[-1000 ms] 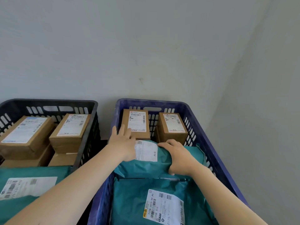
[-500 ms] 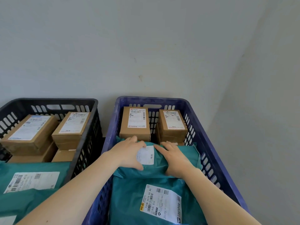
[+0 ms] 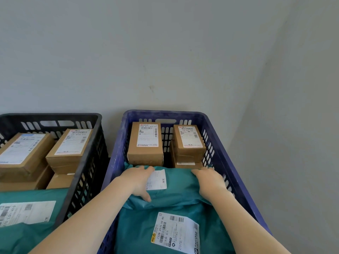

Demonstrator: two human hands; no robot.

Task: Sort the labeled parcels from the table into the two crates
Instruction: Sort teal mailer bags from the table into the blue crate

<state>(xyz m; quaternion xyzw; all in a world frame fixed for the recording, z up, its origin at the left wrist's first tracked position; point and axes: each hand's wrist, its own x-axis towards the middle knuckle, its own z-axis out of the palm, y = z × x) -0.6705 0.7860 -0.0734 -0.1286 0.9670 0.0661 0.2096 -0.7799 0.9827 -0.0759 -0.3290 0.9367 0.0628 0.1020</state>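
Pressure first: your left hand (image 3: pixel 139 182) and right hand (image 3: pixel 209 182) lie on the bag (image 3: pixel 181 182), fingers (image 3: pixel 146 169) flat; flatten it snug against the boxes (image 3: pixel 145 154), label (image 3: pixel 156 180) up.

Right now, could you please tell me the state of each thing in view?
Blue crate: partly filled.
Black crate: partly filled.
Boxes: shut, labels up.
Top bag: in blue crate, label up, under both hands.
Left hand: pressing top bag.
Right hand: pressing top bag.
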